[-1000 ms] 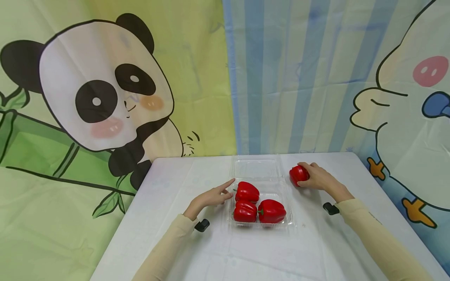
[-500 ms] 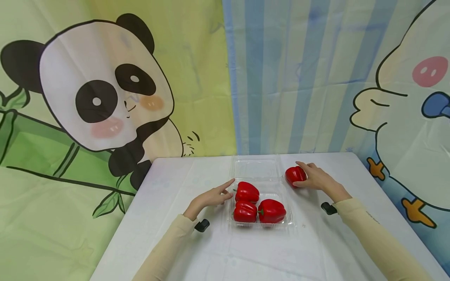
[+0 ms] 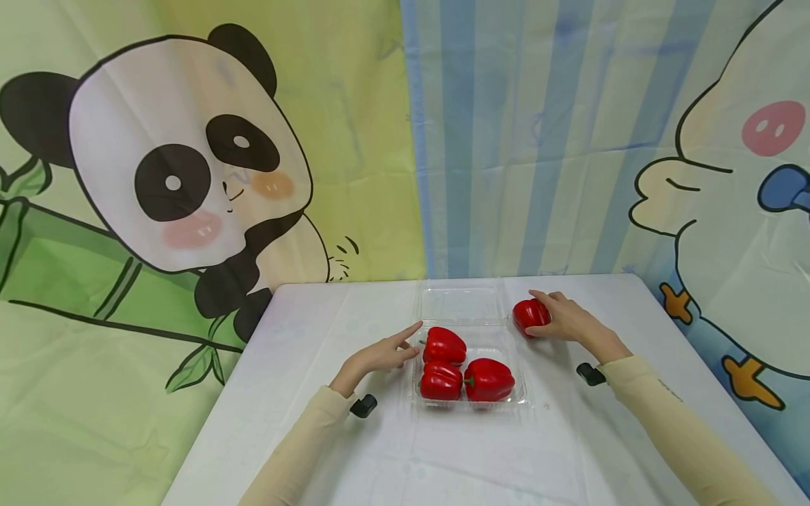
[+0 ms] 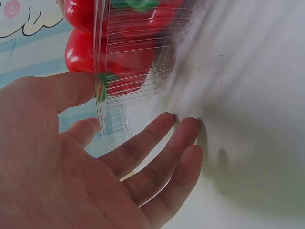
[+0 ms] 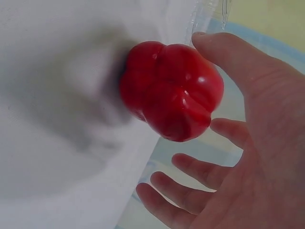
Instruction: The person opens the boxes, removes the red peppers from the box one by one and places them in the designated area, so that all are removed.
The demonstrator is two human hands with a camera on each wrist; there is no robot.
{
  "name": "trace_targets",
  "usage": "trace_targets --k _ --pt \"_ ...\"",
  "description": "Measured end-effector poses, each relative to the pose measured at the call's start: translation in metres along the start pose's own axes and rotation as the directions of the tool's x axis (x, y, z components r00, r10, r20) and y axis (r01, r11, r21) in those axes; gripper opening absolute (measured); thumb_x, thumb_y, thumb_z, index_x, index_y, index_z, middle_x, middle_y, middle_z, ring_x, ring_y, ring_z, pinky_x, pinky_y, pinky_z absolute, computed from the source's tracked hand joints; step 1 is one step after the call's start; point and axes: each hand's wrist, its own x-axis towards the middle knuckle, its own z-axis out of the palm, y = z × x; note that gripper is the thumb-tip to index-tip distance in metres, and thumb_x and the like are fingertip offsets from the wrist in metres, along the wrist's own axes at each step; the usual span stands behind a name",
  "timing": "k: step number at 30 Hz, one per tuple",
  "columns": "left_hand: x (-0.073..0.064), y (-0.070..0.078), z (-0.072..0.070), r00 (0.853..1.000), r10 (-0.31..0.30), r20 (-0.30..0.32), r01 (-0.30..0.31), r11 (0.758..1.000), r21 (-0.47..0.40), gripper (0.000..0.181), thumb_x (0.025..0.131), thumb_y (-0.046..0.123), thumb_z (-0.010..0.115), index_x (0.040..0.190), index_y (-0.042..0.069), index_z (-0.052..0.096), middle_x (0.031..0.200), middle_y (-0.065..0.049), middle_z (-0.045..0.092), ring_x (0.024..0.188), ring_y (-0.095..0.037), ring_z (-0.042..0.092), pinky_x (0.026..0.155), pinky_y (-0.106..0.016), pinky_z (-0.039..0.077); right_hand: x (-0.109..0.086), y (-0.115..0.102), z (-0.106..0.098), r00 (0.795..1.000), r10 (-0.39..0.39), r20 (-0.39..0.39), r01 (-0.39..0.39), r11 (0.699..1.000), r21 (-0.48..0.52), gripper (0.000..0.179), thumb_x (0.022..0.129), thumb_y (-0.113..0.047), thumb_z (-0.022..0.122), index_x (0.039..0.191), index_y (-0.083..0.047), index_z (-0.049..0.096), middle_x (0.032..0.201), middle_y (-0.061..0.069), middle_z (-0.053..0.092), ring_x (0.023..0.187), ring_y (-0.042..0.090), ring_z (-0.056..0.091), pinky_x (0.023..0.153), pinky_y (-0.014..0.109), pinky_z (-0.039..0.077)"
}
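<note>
Several red bell peppers are in view. Three of them, including one front-right pepper (image 3: 490, 380), lie in a clear plastic clamshell box (image 3: 520, 400) with its lid (image 3: 460, 305) laid back. My right hand (image 3: 572, 322) pinches another bell pepper (image 5: 169, 90) between thumb and index finger, just right of the lid; its other fingers are spread away from it. Whether this pepper rests fully on the table I cannot tell. My left hand (image 3: 377, 355) is at the box's left side, its thumb (image 4: 78, 90) and index finger touching the rim, the other fingers loosely extended.
A white-covered table (image 3: 468, 457) carries the box. Behind it hangs a curtain (image 3: 354, 140) with a panda print, stripes and a white cartoon figure. A small black device (image 3: 363, 406) sits on the left wrist, and another black device (image 3: 591, 374) on the right.
My right hand has shifted slightly left with its bell pepper, closer to the lid, mostly in the earlier half second. The left hand and the boxed peppers have stayed put.
</note>
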Motion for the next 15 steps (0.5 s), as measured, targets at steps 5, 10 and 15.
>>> trace_targets --k 5,10,15 --pt "0.0 0.0001 0.0001 1.0 -0.004 -0.001 0.004 1.0 0.002 0.067 0.104 0.039 0.052 0.162 0.031 0.019 0.138 -0.021 0.057 0.097 -0.024 0.066 0.083 -0.042 0.055 0.0011 -0.0007 0.0015 1.0 0.001 0.006 -0.001 1.0 0.0 0.095 0.082 -0.039 0.081 0.156 -0.008 0.03 0.147 0.035 0.035 0.129 0.055 0.041 0.09 0.06 0.054" --pt "0.0001 0.0 0.0 1.0 -0.004 -0.002 0.004 1.0 0.0 0.067 0.104 0.04 0.052 0.162 0.032 0.019 0.138 -0.021 0.057 0.096 -0.024 0.066 0.081 -0.04 0.055 0.0019 -0.0016 0.0023 1.0 -0.018 0.006 0.018 1.0 -0.014 0.094 0.082 -0.04 0.081 0.155 -0.007 0.032 0.145 0.035 0.037 0.128 0.055 0.042 0.089 0.059 0.054" --pt "0.0002 0.0 0.0004 1.0 -0.01 -0.005 0.01 1.0 0.002 0.067 0.104 0.04 0.052 0.162 0.033 0.019 0.138 -0.02 0.057 0.095 -0.024 0.066 0.081 -0.041 0.055 0.0016 -0.0033 0.0023 0.999 -0.036 0.001 0.036 0.999 -0.035 0.091 0.082 -0.038 0.081 0.154 -0.006 0.034 0.145 0.035 0.038 0.127 0.055 0.043 0.089 0.059 0.054"
